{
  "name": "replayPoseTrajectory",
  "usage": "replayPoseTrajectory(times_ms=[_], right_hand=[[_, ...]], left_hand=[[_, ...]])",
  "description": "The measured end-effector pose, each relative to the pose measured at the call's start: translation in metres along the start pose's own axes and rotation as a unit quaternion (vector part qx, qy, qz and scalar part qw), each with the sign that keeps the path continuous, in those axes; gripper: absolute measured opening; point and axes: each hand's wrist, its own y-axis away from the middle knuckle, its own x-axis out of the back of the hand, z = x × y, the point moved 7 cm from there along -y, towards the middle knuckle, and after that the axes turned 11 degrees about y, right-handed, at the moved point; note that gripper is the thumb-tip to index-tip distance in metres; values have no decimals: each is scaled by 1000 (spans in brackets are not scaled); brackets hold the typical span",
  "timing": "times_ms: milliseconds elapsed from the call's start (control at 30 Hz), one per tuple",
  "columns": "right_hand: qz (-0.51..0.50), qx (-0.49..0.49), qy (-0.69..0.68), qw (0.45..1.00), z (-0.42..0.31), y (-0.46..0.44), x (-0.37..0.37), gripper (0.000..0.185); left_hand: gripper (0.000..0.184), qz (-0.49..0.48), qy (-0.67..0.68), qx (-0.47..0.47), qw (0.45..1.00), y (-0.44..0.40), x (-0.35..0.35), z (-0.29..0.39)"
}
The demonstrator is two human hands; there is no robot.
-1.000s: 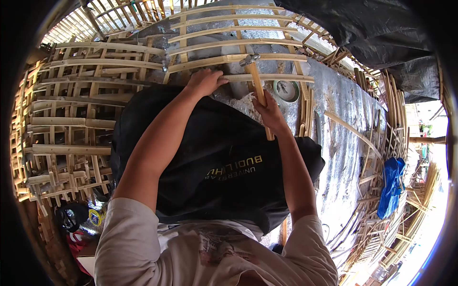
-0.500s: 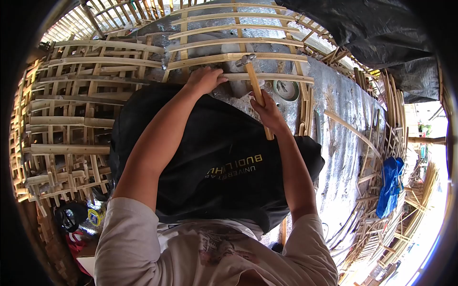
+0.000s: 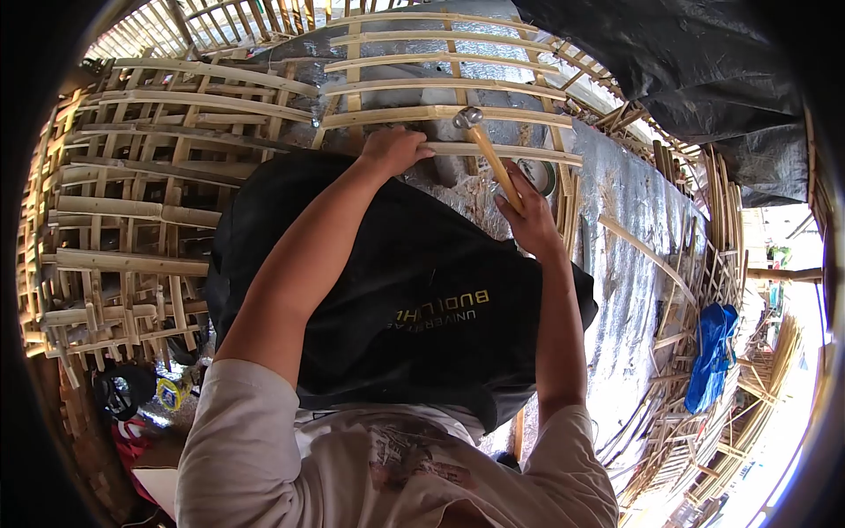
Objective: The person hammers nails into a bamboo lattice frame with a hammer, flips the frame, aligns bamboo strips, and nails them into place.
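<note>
My right hand (image 3: 533,220) is closed around the wooden handle of a hammer (image 3: 495,160). The metal head is raised over the bamboo frame (image 3: 400,114), which is made of long slats crossing a few uprights. My left hand (image 3: 393,152) grips the left end of the nearest bamboo slat (image 3: 493,151), with its thumb pointing right along it. Whether a nail is there I cannot make out. Across my lap lies a black cloth (image 3: 422,273) with yellow lettering, under both forearms.
A bamboo lattice (image 3: 132,211) stands at the left. Partly behind my right hand is a round container (image 3: 547,179) on the silvery sheet (image 3: 629,229). A loose curved strip (image 3: 647,246), a blue bag (image 3: 711,356) and bamboo bundles are at the right. Black sheeting (image 3: 704,79) hangs upper right.
The hammer has tilted and its handle looks shorter, its lower end no longer showing below my right hand. That hand has shifted right. My left hand stays on the slat; the view shifts slightly.
</note>
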Motion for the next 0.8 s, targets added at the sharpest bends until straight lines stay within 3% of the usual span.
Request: replayPoseTrajectory(times_ms=[33,133,167,267,567,667,800], right_hand=[[-16,-43,-36,998,-14,2,17,36],[-199,-158,-32,967,-31,13,36,34],[-188,-86,61,976,-51,12,48,33],[-162,-22,127,978,-75,32,40,32],[-207,-126,196,950,-76,53,-11,34],[-172,-112,207,957,-72,44,-15,29],[-229,-96,231,941,-59,38,-37,29]], left_hand=[[43,-10,2,5,1000,0,1,1],[43,1,16,-9,1000,-1,-4,-5],[43,12,23,-19,1000,-2,-8,-6],[43,-4,24,-7,1000,-3,-5,-3],[44,-1,34,-16,999,-2,-2,0],[44,-11,28,-12,999,-3,-1,0],[44,-7,43,-17,999,-2,-1,0]])
